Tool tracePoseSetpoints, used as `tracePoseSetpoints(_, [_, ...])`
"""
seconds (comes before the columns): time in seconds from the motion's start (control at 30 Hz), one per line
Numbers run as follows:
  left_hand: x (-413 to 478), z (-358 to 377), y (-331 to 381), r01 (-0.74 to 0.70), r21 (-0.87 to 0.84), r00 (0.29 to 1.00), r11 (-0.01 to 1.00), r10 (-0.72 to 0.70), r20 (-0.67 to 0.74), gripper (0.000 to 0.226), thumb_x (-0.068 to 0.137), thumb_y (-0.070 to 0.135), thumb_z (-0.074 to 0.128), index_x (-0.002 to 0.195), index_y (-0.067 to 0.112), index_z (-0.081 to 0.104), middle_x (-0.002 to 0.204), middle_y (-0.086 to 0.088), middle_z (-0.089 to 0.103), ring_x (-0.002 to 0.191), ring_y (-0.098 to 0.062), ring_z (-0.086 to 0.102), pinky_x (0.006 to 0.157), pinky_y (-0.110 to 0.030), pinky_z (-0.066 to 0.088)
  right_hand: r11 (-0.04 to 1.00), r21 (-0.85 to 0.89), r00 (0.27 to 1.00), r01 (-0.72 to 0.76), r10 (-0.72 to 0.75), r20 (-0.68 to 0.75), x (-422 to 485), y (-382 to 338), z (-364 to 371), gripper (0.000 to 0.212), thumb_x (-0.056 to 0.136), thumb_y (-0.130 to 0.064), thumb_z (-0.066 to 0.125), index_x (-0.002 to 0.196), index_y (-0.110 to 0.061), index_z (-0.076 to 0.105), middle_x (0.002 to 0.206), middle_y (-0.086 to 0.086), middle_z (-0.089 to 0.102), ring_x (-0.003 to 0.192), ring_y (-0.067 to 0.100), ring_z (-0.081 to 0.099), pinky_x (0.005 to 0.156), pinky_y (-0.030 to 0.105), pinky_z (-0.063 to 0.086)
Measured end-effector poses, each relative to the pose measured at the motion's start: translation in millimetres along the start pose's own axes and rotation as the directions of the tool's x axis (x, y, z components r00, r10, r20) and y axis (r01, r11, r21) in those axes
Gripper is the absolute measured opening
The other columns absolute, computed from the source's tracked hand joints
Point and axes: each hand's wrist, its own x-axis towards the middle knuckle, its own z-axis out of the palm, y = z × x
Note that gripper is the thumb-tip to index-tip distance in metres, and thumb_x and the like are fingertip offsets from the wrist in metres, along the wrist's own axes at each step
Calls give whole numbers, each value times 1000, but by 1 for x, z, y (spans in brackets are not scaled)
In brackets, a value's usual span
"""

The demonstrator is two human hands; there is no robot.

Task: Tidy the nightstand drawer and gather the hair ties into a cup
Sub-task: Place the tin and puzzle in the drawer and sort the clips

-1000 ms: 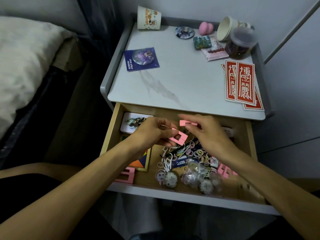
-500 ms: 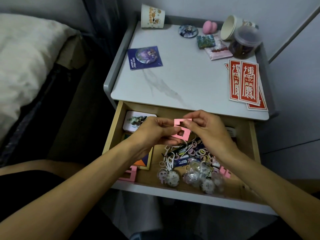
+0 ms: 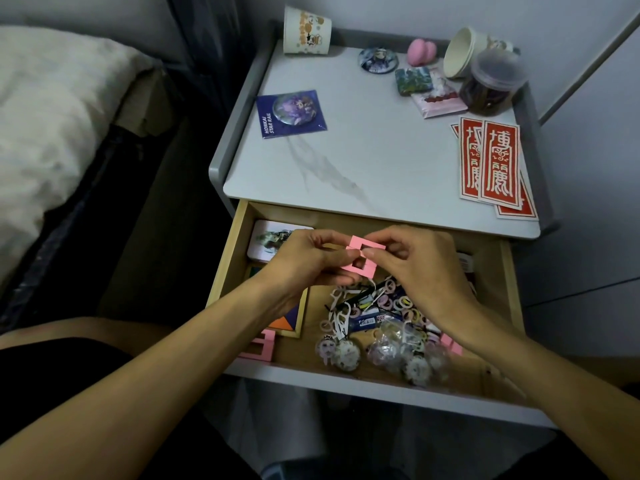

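The nightstand drawer [image 3: 509, 271] stands pulled open below me. Above its middle, my left hand [image 3: 304, 261] and my right hand [image 3: 408, 258] both pinch pink square frame pieces [image 3: 363, 254], held together between the fingertips. A tangle of small pastel hair ties [image 3: 398, 303] lies in the drawer under my right hand. Round keychain charms [image 3: 346, 355] sit near the drawer front. A patterned paper cup [image 3: 306, 31] stands upside down at the back left of the top. A second paper cup [image 3: 464, 51] lies on its side at the back right.
More pink frame pieces [image 3: 259, 348] lie at the drawer's front left, beside a colourful puzzle board [image 3: 287, 320] and a picture tin [image 3: 273, 240]. On the nightstand top [image 3: 381, 161] are a badge packet [image 3: 292, 112], red cards [image 3: 491, 164] and a lidded jar [image 3: 491, 84]. A bed [image 3: 52, 116] lies left.
My right hand brought its separate pink piece over to the one in my left hand, and both hands now hold them joined, a little higher above the drawer.
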Motion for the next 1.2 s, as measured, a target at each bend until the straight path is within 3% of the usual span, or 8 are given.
tracePoseSetpoints(0.33, [2,-4,0,-8,8,1000,1000,8,-22,12,92,-1,61,102,-2,68,82,-11,74,63,-17,70,64,-22,59,977,-155,984,147,-129,119,2,2,1,52,75,-23,82,123,-15,65,112,-6,63,92,5,59,82,7,44])
tracePoseSetpoints(0.5, [4,-9,1,-10,31,1000,999,11,-18,9,92,3,63,97,2,70,84,-11,75,63,-15,69,62,-20,59,951,-212,961,225,-181,211,4,6,-2,68,74,-22,83,136,-14,56,123,-2,58,107,10,57,94,22,47])
tracePoseSetpoints(0.8, [4,-13,4,-5,82,999,997,8,-34,17,91,4,65,103,-8,68,91,-20,74,59,-14,69,60,-19,58,873,-370,948,317,-287,137,-1,1,5,54,76,-23,80,125,-10,63,109,4,66,98,18,61,87,32,52])
tracePoseSetpoints(0.93, [-6,-21,13,8,244,1000,970,-3,-21,15,92,6,65,102,-5,67,89,-17,74,59,-15,70,62,-23,60,886,-346,951,307,-276,139,-2,-1,14,56,73,-27,81,124,-10,64,107,5,68,97,19,61,85,33,51])
tracePoseSetpoints(1.0, [-9,-38,15,0,546,992,838,69,-105,16,95,20,64,101,7,70,92,-12,74,66,-19,71,69,-33,62,889,-339,948,307,-254,192,-4,0,20,60,74,-28,81,128,-10,62,113,6,67,103,20,59,92,38,51])
tracePoseSetpoints(1.07, [-12,-63,15,112,891,923,440,286,-257,27,95,40,60,103,16,69,98,-8,72,80,-26,70,71,-39,59,878,-347,921,330,-219,324,-11,5,31,61,78,-30,78,132,-11,59,119,6,65,110,21,57,99,39,47])
tracePoseSetpoints(1.13, [-18,-79,15,334,930,807,154,464,-366,42,96,51,50,106,13,64,102,-11,67,90,-35,65,71,-37,47,860,-334,855,385,-197,479,-20,9,45,59,80,-32,75,133,-14,58,119,4,64,110,18,56,99,38,47])
tracePoseSetpoints(1.2, [-17,-86,12,462,885,790,50,431,-437,48,100,49,40,113,7,58,107,-14,63,98,-39,63,71,-38,39,837,-306,779,453,-204,593,-27,11,62,55,82,-34,73,132,-18,58,119,2,63,110,16,55,99,35,47])
